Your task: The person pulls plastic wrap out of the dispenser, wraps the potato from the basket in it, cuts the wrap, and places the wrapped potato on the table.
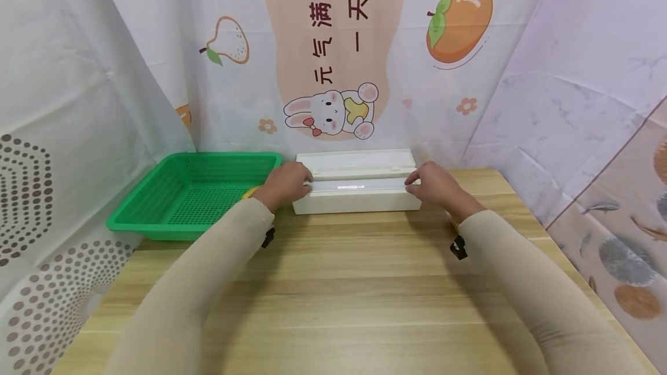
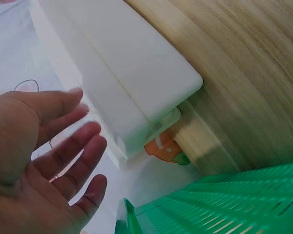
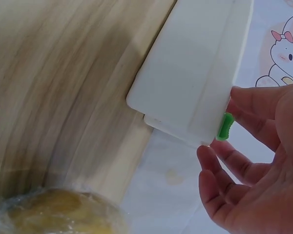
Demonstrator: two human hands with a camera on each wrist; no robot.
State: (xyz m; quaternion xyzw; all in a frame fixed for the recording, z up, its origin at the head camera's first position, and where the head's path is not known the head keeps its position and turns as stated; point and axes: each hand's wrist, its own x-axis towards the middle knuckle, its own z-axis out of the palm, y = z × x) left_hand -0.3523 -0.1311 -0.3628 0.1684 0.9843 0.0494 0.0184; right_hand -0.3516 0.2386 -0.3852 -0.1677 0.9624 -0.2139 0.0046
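A long white box (image 1: pixel 357 202), which looks like a cling film dispenser, stands at the back of the table with its lid (image 1: pixel 356 161) raised. Some pale, shiny material (image 1: pixel 356 184) shows inside. My left hand (image 1: pixel 285 182) is at the box's left end, fingers bent loosely and apart, thumb near the upper edge. At the right end my right hand (image 1: pixel 433 185) has thumb and fingers spread around the corner, fingertips at the rim. Beside them in the right wrist view is a small green piece (image 3: pixel 225 126) on the box edge. Whether either hand touches film is unclear.
A green plastic basket (image 1: pixel 156 228) stands left of the box. A yellow thing (image 1: pixel 250 192) partly shows behind the left forearm. In the right wrist view, a yellow item in clear film (image 3: pixel 63 212) lies on the wooden table (image 1: pixel 354 294). Printed cloth (image 1: pixel 224 97) hangs behind.
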